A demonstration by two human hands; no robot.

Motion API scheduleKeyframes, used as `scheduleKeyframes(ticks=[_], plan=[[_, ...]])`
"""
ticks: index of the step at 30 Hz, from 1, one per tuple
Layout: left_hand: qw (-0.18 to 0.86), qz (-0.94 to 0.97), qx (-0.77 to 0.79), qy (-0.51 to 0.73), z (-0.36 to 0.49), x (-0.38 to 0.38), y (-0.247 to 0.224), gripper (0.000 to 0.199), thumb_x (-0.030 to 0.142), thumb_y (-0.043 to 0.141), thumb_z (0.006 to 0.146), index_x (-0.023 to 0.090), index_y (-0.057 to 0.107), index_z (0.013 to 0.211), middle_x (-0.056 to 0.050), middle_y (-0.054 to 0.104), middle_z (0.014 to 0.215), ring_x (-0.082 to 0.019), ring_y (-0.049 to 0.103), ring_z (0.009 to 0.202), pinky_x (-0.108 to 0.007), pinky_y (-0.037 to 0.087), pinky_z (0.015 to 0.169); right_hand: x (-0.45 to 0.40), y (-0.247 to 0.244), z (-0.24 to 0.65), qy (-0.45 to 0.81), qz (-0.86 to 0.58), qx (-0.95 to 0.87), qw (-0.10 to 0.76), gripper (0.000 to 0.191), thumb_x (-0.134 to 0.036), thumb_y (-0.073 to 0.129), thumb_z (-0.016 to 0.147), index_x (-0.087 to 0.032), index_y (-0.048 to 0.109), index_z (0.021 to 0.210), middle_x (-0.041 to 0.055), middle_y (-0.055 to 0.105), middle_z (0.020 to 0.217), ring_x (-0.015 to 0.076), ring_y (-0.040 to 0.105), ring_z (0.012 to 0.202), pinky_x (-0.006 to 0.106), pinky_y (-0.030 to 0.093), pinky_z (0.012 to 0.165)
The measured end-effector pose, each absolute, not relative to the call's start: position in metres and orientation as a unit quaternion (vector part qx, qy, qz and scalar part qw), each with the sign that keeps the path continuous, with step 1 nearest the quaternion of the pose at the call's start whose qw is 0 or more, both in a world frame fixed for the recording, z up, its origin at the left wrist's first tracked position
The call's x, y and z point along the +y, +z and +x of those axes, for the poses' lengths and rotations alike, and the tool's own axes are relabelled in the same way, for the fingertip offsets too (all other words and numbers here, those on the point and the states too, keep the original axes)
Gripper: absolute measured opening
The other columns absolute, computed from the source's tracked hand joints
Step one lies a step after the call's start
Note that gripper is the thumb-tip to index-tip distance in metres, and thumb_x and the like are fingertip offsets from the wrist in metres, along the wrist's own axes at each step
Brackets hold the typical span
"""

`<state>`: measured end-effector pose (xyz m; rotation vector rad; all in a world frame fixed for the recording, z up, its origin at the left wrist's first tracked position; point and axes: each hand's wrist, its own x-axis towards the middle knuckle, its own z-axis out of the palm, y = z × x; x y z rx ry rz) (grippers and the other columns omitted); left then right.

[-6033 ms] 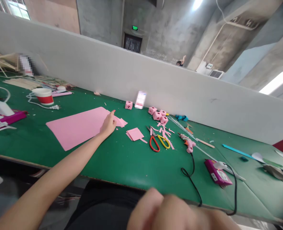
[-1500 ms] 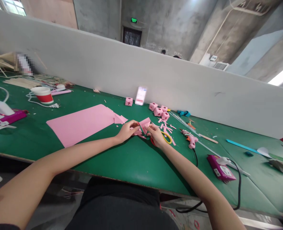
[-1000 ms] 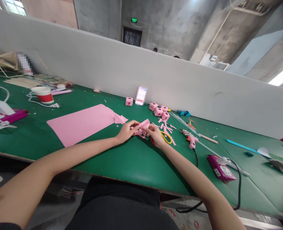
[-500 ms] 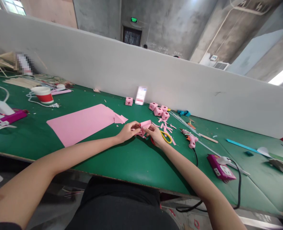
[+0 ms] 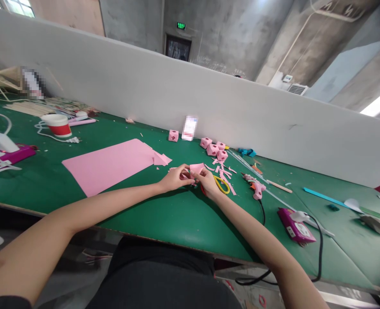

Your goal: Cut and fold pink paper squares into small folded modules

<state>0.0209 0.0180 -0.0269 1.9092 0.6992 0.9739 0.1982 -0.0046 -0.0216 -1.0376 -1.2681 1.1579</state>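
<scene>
Between my hands is a small folded piece of pink paper (image 5: 197, 168). My right hand (image 5: 208, 180) pinches it from the right with thumb and fingers. My left hand (image 5: 174, 178) curls in from the other side, its fingertips at the paper's left edge and its thumb stretched below. Scissors (image 5: 223, 185) with yellow and red handles lie partly beneath my right hand. More pink paper shows behind my left fingers, mostly hidden. A large pink sheet (image 5: 109, 165) lies to the left, with a small folded piece (image 5: 161, 159) at its right corner.
Several pink paper cubes (image 5: 212, 149) and paper scraps (image 5: 224, 174) lie ahead to the right. A pink glue gun (image 5: 258, 190) and a purple power strip (image 5: 296, 227) are farther right. A paper cup (image 5: 58, 125) stands left. A phone (image 5: 189, 128) leans on the grey partition (image 5: 128, 90).
My left thumb has moved off the face of the pink paper, down and to the right. The left fingers have opened out a little; the right hand still pinches the paper.
</scene>
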Motion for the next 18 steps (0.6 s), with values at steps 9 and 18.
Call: scheduleKeyframes(ticks=[9,18], plan=[[0.394,0.765,0.289,0.419,0.0191,0.0159,-0.0259,0.047,0.039,0.069,0.084,0.018,0.052,0.123,-0.006,0.075,0.094,-0.023,0.074,0.086,-0.036,0.058,0.079,-0.0055,-0.0233,0.1948,0.498,-0.434,-0.506,0.555,0.039,-0.047,0.089,0.061,-0.016,0.07,0.076,0.0033,0.071,0.072,0.0141,0.06,0.062,0.025,0.042,0.054],[0.377,0.73,0.327,0.467,0.0183,0.0112,-0.0182,0.04,0.047,0.066,0.088,0.019,0.057,0.115,-0.004,0.076,0.09,-0.019,0.073,0.077,-0.029,0.054,0.07,-0.0045,-0.0229,0.1982,0.514,-0.418,-0.466,0.587,0.041,-0.039,0.092,0.058,-0.02,0.067,0.084,-0.0009,0.071,0.078,0.0143,0.066,0.069,0.026,0.052,0.062]])
